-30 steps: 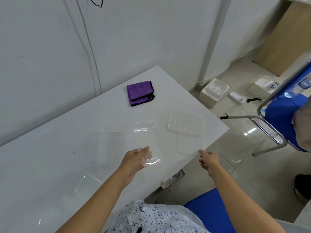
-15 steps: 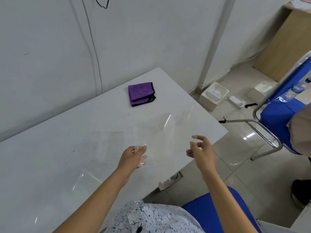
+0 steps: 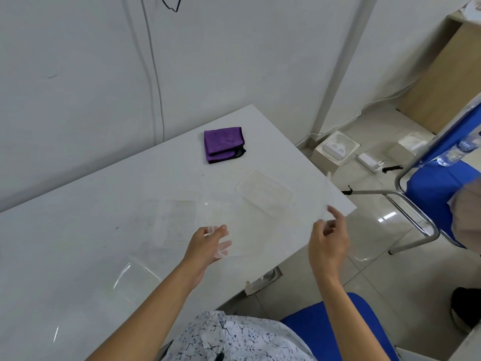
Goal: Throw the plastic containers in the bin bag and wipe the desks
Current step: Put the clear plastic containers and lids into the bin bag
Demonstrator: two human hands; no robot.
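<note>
**Item 1, held container** (image 3: 234, 230): clear thin plastic, raised just over the desk (image 3: 78, 243) nr its front edge. My L hand (image 3: 208, 243) grips the near rim: thumb on top, fingers (image 3: 224, 248) curled under and visible thru the plastic.

**Item 2, container B** (image 3: 265, 192): clear, lying on the desk nr the right corner, apart from both hands.

**Item 3, container C** (image 3: 174, 220): clear, on the desk just left of the L hand.

**Item 4, clear piece D** (image 3: 135, 277): closer to me, mostly glare, so shape unclear.

**Item 5, R hand** (image 3: 329, 238): up by the desk edge, index raised, other fingers loosely curled toward the thumb. Can't tell if it pinches a clear lid. A pale streak above it may be an edge.

**Item 6, purple cloth** (image 3: 223, 144): folded, far side of the desk, untouched. Wiping not begun.

**Bin bag:** not in view.

**Handling est.:**
- V. light and semi-stiff, but probably flexes or cracks if squeezed.
- Slick, and near-invisible vs. the white top, so edges are easy to misjudge.
- Best hold is a rim or corner pinch, thumb over the lip, fingers under.
- Nesting the pieces should let me carry them in 1 trip.
</note>
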